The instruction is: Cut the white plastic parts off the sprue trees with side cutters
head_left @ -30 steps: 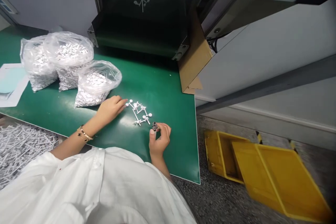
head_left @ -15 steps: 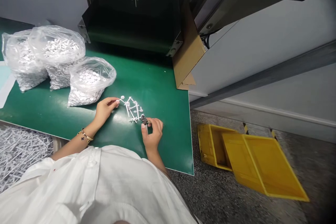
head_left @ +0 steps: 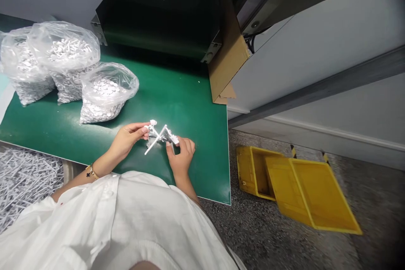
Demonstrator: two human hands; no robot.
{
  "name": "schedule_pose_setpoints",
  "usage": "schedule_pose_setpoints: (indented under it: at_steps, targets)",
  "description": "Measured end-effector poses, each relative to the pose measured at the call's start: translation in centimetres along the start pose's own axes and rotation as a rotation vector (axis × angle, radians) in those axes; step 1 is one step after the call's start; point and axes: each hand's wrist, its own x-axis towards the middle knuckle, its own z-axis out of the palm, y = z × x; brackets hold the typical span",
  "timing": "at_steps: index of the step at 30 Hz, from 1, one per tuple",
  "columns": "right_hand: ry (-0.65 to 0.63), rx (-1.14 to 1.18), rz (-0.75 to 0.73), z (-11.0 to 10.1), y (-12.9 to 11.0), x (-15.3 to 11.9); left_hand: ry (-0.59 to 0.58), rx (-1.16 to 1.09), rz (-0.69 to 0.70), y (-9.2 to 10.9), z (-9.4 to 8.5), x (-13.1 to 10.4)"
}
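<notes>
One end of the branched white piece [head_left: 155, 135] is pinched by the left hand [head_left: 125, 140] above the green table [head_left: 171, 101]; the right hand's [head_left: 181, 157] grip, at the other end, cannot be told. The far side is flanked by filled bags [head_left: 106, 101] and cardboard [head_left: 228, 57].

White branched pieces with round discs [head_left: 157, 136], above green tabletop [head_left: 171, 97]

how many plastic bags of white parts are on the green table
3: left bag at the back, middle bag beside it, right bag in front. Another could be hidden behind them.
</notes>
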Motion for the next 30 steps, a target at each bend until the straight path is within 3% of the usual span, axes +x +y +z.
schedule_pose_setpoints:
  at_steps: [6, 30]
  targets:
    - [-0.051, 0.022, -0.117, -0.1, -0.3, -0.2, -0.068, 0.163, 0.019, -0.2, 1.0, -1.1]
    - [-0.167, 0.097, -0.101, -0.3, -0.2, -0.1, -0.111, 0.24, 0.094, -1.3, 1.0, -1.3]
